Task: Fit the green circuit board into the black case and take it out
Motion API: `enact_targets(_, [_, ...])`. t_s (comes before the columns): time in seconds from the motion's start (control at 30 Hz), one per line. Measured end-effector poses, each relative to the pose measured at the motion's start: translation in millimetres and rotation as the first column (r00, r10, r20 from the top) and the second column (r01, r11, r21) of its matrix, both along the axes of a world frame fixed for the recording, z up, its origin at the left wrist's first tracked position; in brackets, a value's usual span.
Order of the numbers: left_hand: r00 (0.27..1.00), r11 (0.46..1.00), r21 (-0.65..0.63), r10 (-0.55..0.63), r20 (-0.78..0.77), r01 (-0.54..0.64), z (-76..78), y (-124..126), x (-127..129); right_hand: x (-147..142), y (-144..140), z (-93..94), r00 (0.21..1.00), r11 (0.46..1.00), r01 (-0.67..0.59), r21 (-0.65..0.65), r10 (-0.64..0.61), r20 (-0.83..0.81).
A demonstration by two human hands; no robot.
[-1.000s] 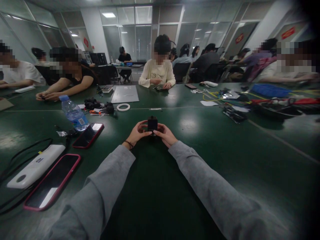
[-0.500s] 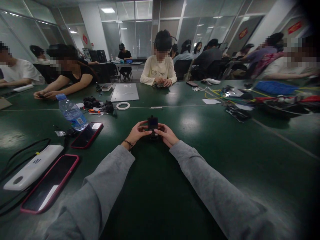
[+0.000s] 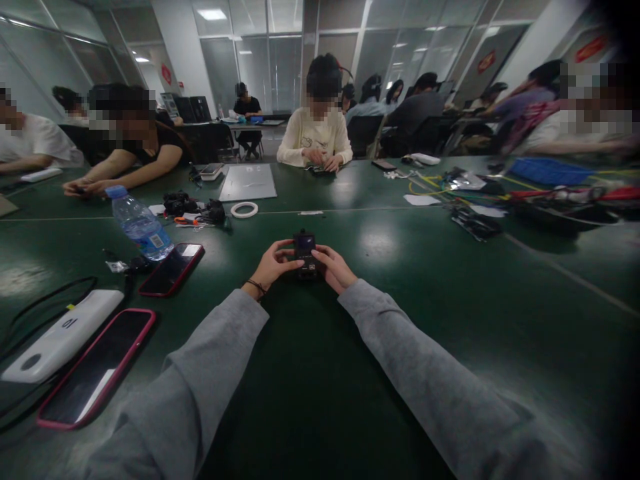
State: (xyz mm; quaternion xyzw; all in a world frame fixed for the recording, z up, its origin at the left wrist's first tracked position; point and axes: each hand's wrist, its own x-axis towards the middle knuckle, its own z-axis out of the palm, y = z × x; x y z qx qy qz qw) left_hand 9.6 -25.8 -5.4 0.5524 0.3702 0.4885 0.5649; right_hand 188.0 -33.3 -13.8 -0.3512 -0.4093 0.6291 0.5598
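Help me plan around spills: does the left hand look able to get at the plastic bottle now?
Probably yes: only a flat phone lies near the path from left hand to plastic bottle, though that hand holds a black device.

Single head-worn view looks forward and down over glossy dark-green tabletop [image 3: 430,287]. Grey cloth sleeves [image 3: 205,360] nearest, entering at seven and five o'clock; small black box-shaped device [image 3: 305,257] mid-range, dial centre; tall glass-panelled wall [image 3: 285,67] farthest, twelve o'clock.

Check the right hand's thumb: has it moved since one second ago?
Yes: on the right hand, the thumb has gone up the black device, nearer the white table strip.
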Motion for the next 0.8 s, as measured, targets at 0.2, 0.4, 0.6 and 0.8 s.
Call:
enact_targets(0.2, [1.000, 1.000, 0.000, 0.000, -0.020, 0.000, 2.4, -1.3, -0.2, 1.0, 1.5, -1.2, 0.998, 0.999, -0.034, -0.009, 0.034, -0.051])
enact_targets(0.4, [1.000, 1.000, -0.006, 0.014, -0.025, -0.014, 7.5, -4.8, 1.1, 1.2, 0.8, -3.3, 0.998, 0.995, -0.039, 0.087, 0.034, 0.055])
enact_targets(0.6, [1.000, 1.000, -0.013, 0.019, -0.021, -0.019, 10.0, -6.4, 1.5, 2.9, 1.9, -5.2, 0.996, 0.996, -0.043, 0.073, 0.037, 0.087])
enact_targets(0.8, [1.000, 1.000, -0.009, 0.002, -0.019, -0.002, 6.7, -4.2, 0.2, 3.8, 2.7, -5.9, 0.997, 0.998, -0.037, 0.046, 0.034, 0.069])
